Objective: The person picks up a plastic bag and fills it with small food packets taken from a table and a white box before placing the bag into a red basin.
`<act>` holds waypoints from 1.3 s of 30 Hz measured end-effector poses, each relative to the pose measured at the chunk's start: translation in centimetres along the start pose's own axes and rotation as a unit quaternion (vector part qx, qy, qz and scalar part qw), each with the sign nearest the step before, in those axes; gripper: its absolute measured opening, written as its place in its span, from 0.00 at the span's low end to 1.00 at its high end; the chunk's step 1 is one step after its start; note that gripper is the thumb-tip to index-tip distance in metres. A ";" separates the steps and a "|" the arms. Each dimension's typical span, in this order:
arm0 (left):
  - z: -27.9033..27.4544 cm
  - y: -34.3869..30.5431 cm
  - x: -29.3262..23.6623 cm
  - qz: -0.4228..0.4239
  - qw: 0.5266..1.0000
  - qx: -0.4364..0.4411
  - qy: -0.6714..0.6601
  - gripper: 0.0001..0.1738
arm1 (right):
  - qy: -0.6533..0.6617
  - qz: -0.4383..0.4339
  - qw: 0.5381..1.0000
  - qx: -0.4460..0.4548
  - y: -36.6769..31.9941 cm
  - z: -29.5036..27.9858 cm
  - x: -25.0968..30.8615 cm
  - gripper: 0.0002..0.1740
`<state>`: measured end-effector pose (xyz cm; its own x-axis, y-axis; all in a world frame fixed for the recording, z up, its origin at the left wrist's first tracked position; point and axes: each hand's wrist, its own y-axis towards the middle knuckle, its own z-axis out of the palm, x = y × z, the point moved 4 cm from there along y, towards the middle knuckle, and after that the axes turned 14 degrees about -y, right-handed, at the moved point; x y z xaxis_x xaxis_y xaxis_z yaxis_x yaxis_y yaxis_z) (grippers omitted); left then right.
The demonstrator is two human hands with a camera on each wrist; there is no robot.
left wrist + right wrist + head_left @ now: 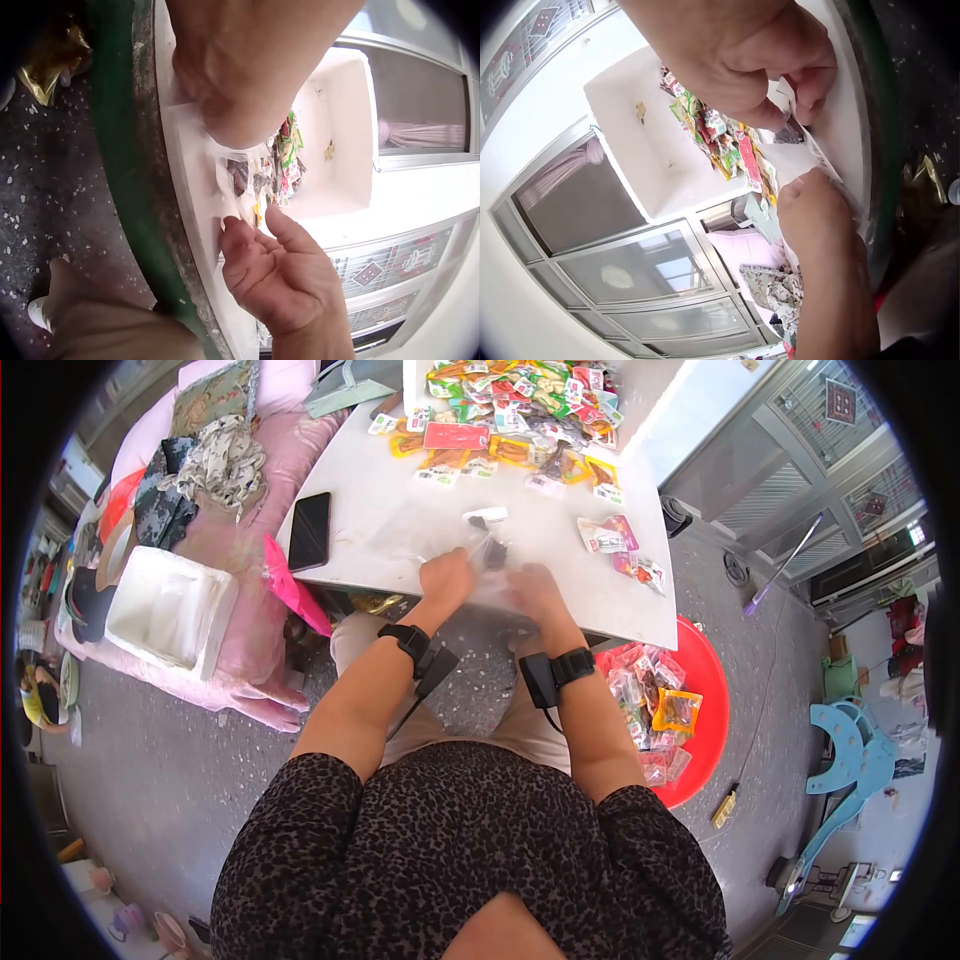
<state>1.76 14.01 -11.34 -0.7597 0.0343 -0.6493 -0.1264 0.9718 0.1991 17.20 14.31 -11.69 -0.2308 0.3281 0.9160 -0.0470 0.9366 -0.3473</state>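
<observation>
A clear plastic bag (480, 538) lies at the table's near edge, with a small dark item (494, 554) showing in or under it. My left hand (447, 576) grips the bag's near side with curled fingers; in the right wrist view this hand (817, 206) looks closed on the film. My right hand (537, 592) is blurred in the head view. The right wrist view shows the right hand's (780, 67) thumb and fingers pinching the bag's edge beside the dark item (789, 133). In the left wrist view, the right hand (281, 281) has bent fingers at the film.
Colourful packets (520, 405) are piled at the back in a white foam box (641, 120). A phone (310, 530) lies left, loose packets (608, 535) right. A red basin (708, 710) of packets stands below right. Another foam box (215, 635) rests on the pink-covered seat (240, 695).
</observation>
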 end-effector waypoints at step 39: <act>-0.2 -1.9 -2.6 0.086 0.988 0.108 0.072 0.07 | 0.124 -0.047 0.984 0.115 -3.3 -8.3 1.1 0.10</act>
<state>3.89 12.00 -9.89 -0.8433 0.1838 -0.5050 0.1392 0.9823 0.1251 25.21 12.63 -7.84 0.0289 0.2875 0.9573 -0.2825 0.9210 -0.2680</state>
